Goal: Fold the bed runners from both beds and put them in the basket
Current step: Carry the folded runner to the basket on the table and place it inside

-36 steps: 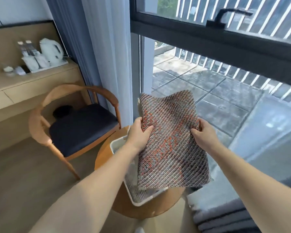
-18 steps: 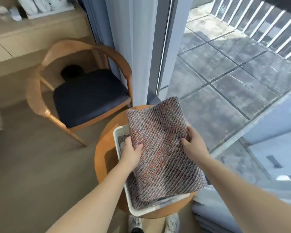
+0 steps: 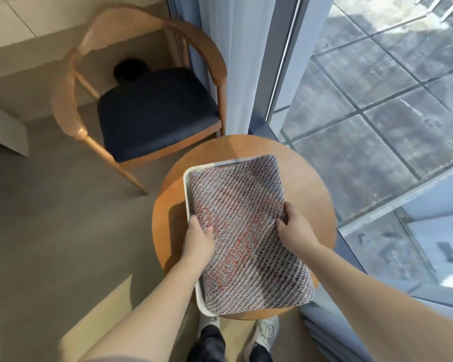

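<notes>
Table [image 3: 309, 184] is carrying the white basket [image 3: 186, 189], and the folded bed runner [image 3: 246, 210] is lying over the basket, spilling past its rim toward five o'clock. The left hand [image 3: 198, 240] is pinching the runner's nine o'clock edge and the right hand [image 3: 294, 229] its three o'clock edge. Placing seems to be finishing, so the next move is calling for letting go and tucking the overhang in.

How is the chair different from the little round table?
The chair has a dark blue cushioned seat; the round table has a bare wooden top. The chair has a curved backrest; the table has none, and bears the white basket with the bed runner. Both are light brown wood.
</notes>
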A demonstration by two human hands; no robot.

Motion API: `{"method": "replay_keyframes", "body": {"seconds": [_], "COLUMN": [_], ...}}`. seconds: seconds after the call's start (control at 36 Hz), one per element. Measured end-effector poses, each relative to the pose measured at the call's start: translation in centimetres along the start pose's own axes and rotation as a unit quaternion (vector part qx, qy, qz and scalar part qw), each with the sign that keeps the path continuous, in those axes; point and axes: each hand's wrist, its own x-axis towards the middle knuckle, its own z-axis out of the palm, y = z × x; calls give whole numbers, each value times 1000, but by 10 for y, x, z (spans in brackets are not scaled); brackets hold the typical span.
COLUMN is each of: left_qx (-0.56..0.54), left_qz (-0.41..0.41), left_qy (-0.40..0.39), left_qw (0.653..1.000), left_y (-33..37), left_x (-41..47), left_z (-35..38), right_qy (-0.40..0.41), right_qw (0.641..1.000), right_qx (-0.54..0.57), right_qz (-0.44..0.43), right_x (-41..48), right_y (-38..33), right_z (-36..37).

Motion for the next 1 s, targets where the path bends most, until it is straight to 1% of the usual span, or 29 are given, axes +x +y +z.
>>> {"method": "replay_keyframes", "body": {"seconds": [0.08,0.14,0.19,0.25,0.31,0.33,0.39,0.42,0.53,0.61,0.72,0.81,0.89,1.0], "left_qx": [18,19,38,103,186,224,284,309,380,408,404,407,412,429], "left_qz": [-7,5,43,107,170,194,214,213,189,197,243,294,307,310], "left_qy": [8,22,55,97,111,104,77,65,35,28,28,-5,-38,-38], "left_qw": [1000,1000,997,984,961,949,931,925,905,891,881,865,857,848], "left_y": [-2,-1,1,3,5,5,2,-1,-18,-22,-20,-30,-48,-57], "left_x": [4,5,4,5,9,13,17,19,28,33,20,-8,-30,-31], "left_z": [3,3,4,7,12,16,24,28,34,34,37,43,52,53], "right_qy": [2,7,11,19,37,50,73,76,39,30,40,39,27,22], "right_qw": [999,997,992,982,961,944,910,900,884,874,888,891,901,907], "right_qx": [-32,-69,-108,-149,-209,-247,-307,-326,-389,-418,-387,-369,-363,-360], "right_qz": [-14,-27,-62,-115,-176,-212,-267,-278,-258,-245,-246,-260,-237,-216], "right_x": [6,10,12,14,16,18,22,23,27,32,15,-17,-45,-52], "right_y": [-1,-5,-8,-7,-6,-5,-3,-2,17,28,24,37,57,68], "right_z": [8,10,13,17,22,25,33,37,50,53,55,55,55,53]}}
